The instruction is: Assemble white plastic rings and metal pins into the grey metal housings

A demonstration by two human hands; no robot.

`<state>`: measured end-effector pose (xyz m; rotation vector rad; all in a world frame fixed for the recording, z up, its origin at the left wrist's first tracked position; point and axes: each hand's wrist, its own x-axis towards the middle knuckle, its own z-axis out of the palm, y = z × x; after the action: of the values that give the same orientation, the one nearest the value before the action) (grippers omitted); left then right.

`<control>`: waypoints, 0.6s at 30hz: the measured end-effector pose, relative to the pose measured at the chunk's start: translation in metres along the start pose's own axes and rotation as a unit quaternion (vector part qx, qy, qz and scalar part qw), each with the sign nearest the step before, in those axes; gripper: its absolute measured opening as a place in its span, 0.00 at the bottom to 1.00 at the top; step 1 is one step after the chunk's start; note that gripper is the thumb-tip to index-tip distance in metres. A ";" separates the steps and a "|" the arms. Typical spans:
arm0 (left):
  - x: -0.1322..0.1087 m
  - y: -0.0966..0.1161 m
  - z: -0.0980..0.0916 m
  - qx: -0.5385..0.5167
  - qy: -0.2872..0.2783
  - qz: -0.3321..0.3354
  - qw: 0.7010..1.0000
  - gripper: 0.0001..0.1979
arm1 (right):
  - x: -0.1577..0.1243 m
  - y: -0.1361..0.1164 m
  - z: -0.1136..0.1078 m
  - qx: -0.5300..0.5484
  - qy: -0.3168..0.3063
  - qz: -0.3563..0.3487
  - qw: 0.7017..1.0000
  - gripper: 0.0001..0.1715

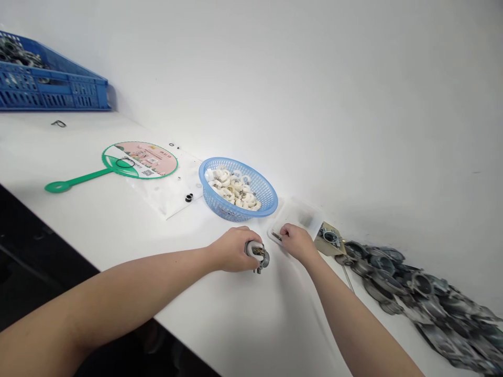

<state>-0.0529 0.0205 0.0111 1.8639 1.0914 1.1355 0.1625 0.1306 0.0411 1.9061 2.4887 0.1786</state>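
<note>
My left hand point(231, 250) is closed round a small grey metal part point(257, 255) and rests with it on the white table point(118, 225). Just to its right, my right hand point(297, 242) pinches a thin metal pin point(276, 236) at the edge of a clear plastic tray point(298, 215). A round blue basket point(264, 205) holding several white plastic pieces point(233, 189) stands right behind both hands.
A row of grey metal castings point(424, 298) lies along the wall at the right. A green-handled hand fan point(133, 161) lies on a clear plastic sheet at the left. A blue crate point(51, 86) of metal parts stands far left. The table's front edge drops off at the lower left.
</note>
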 end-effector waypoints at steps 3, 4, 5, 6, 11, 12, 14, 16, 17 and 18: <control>0.000 -0.001 0.001 0.001 0.000 -0.004 1.000 0.15 | 0.000 0.001 -0.009 -0.002 0.040 0.031 0.999 0.11; 0.000 -0.001 0.001 0.000 0.000 -0.003 1.000 0.15 | -0.002 0.001 -0.014 0.008 0.061 0.048 0.997 0.12; 0.000 -0.002 0.001 -0.001 0.000 -0.001 1.000 0.15 | -0.006 0.000 -0.019 0.031 0.089 0.069 0.993 0.14; -0.001 -0.002 0.001 -0.001 -0.001 0.001 1.000 0.15 | -0.012 -0.002 -0.023 0.066 0.123 0.090 0.986 0.15; -0.001 -0.002 0.002 0.001 0.003 -0.002 1.000 0.15 | -0.068 -0.033 -0.026 0.301 0.264 0.148 0.904 0.10; -0.001 -0.002 0.002 0.002 0.005 -0.004 1.000 0.15 | -0.081 -0.041 -0.023 0.337 0.270 0.144 0.890 0.08; -0.002 -0.002 0.003 0.004 0.007 -0.006 1.000 0.15 | -0.103 -0.059 -0.014 0.404 0.267 0.139 0.864 0.06; -0.002 -0.001 0.003 0.004 0.011 -0.009 1.000 0.15 | -0.116 -0.073 -0.006 0.461 0.251 0.162 0.835 0.07; -0.002 -0.001 0.003 0.005 0.013 -0.011 1.000 0.15 | -0.120 -0.078 -0.003 0.484 0.245 0.177 0.822 0.07; -0.002 0.000 0.003 0.006 0.014 -0.012 1.000 0.16 | -0.122 -0.082 -0.001 0.504 0.242 0.191 0.807 0.08</control>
<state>-0.0507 0.0182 0.0090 1.8435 1.1355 1.1479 0.1155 -0.0077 0.0263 3.0650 2.6999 -1.0094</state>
